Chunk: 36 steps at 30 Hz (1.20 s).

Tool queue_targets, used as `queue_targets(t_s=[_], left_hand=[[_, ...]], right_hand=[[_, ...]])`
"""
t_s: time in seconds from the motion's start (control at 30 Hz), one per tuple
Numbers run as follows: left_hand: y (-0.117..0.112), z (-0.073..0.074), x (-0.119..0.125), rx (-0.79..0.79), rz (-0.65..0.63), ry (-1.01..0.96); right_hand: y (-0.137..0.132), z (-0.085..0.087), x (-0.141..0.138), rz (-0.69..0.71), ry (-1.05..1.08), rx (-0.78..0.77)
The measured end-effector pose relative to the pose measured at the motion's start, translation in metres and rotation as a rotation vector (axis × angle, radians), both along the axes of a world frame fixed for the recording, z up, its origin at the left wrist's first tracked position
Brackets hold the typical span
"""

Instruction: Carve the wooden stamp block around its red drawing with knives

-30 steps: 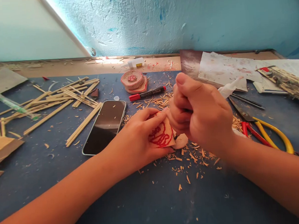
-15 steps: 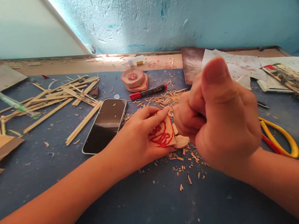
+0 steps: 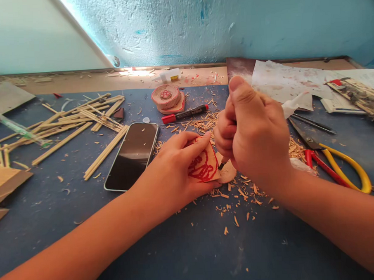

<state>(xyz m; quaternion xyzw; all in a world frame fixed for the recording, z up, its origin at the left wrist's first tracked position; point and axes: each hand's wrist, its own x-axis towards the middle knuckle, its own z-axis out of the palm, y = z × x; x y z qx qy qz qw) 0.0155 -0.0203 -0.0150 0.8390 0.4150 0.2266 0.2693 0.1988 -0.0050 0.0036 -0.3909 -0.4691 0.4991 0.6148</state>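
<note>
My left hand is closed on a thin square piece of wood with red marker lines drawn on it, thumb and fingers along its edges. A round pale piece of wood pokes out from under its right side. Just right of it, my right hand is a fist with the thumb up, wrapped round a carving tool. Only the tool's short dark tip and a bit of its handle show below the fist; the tip is at the wood's right edge. Wood shavings lie around both hands.
A phone lies left of my hands, beside thin wooden sticks. Behind are a red marker and round carved wood pieces. At right lie yellow-and-red-handled shears, a white glue bottle and stained paper.
My right fist has dropped away from the camera and a little left, bringing the tool's tip to the wood's edge and uncovering the shears. My left hand keeps its hold on the wood.
</note>
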Motion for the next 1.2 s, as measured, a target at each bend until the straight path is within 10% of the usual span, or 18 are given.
queue_targets(t_s=[0.37, 0.57, 0.7, 1.2], left_hand=[[0.002, -0.001, 0.001, -0.064, -0.012, -0.043], [0.013, -0.009, -0.01, -0.038, -0.133, -0.072], [0.016, -0.011, -0.013, -0.04, -0.141, -0.09], [0.012, -0.008, -0.01, -0.053, -0.102, -0.054]], right_hand=[[-0.008, 0.003, -0.009, 0.063, 0.058, 0.054], [0.009, 0.01, 0.021, 0.649, 0.112, -0.138], [0.009, 0.028, 0.035, 0.765, 0.001, -0.15], [-0.018, 0.056, 0.018, 0.561, -0.135, 0.014]])
